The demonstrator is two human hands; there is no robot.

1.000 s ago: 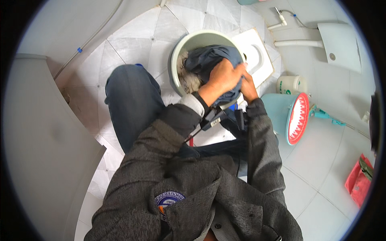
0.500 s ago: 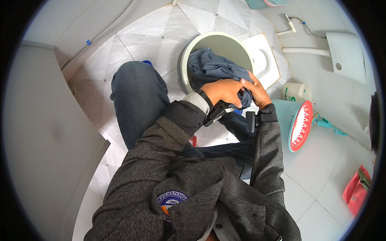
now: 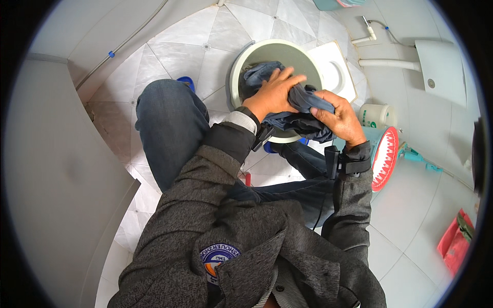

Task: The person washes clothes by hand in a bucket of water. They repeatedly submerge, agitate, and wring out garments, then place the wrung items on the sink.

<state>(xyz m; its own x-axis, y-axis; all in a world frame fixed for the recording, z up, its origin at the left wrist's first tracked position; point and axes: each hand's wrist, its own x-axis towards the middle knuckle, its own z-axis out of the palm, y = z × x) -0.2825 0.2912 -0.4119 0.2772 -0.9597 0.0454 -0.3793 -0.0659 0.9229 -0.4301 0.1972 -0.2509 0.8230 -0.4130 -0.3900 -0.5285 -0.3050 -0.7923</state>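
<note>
A bundled dark blue garment (image 3: pixel 308 100) hangs over the near right rim of a large pale bucket (image 3: pixel 235 84), with part of it down inside. My right hand (image 3: pixel 341 119) is closed around a twisted fold of the cloth, its thumb on top, just outside the right side of the rim. My left hand (image 3: pixel 277 92) lies on the cloth over the bucket, fingers stretched out and spread. The garment's kind cannot be made out. Its lower folds drape over the near rim and look darker.
A squat toilet pan (image 3: pixel 336 72) lies in the floor right of the bucket. Further right are a small white tub (image 3: pixel 377 115), a teal bin with a red rim (image 3: pixel 391 159), a wall cistern (image 3: pixel 440 72) and a red pouch (image 3: pixel 456 244). A grey panel (image 3: pixel 61 179) stands at left.
My left hand has spread its fingers and moved up over the bucket. My right hand has shifted right and lower, drawing the garment out across the rim.
</note>
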